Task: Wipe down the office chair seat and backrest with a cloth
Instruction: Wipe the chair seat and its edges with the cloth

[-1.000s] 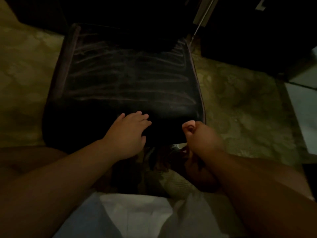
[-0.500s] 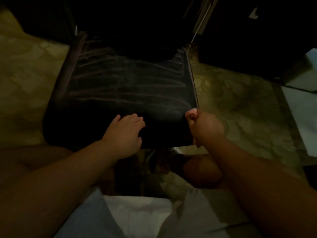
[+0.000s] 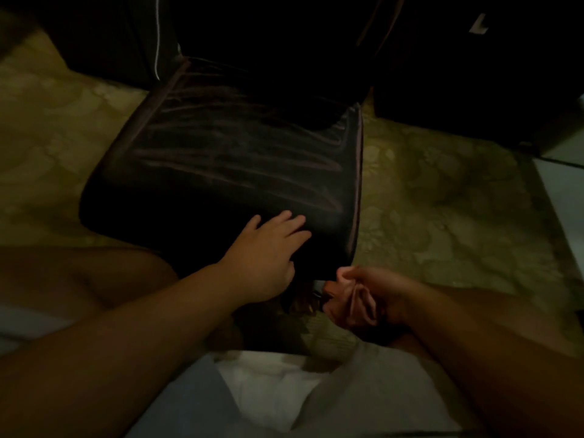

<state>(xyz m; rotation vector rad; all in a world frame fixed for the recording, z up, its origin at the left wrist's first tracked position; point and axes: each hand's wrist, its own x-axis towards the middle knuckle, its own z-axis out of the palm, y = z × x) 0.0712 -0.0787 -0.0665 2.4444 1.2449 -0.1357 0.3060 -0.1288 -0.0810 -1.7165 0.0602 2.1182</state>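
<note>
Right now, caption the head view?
Left hand flat on dark chair seat; right hand curled at its front corner.

The left hand reaches forward with fingers straight and spread, palm down, while the right hand is curled into a loose fist.

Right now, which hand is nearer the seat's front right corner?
Right. The right hand sits curled just below the chair seat corner; the left hand rests on the front edge, farther left.

Floor: mottled yellow-green. Dark chair stands on it at centre; pale strip along right edge.
</note>
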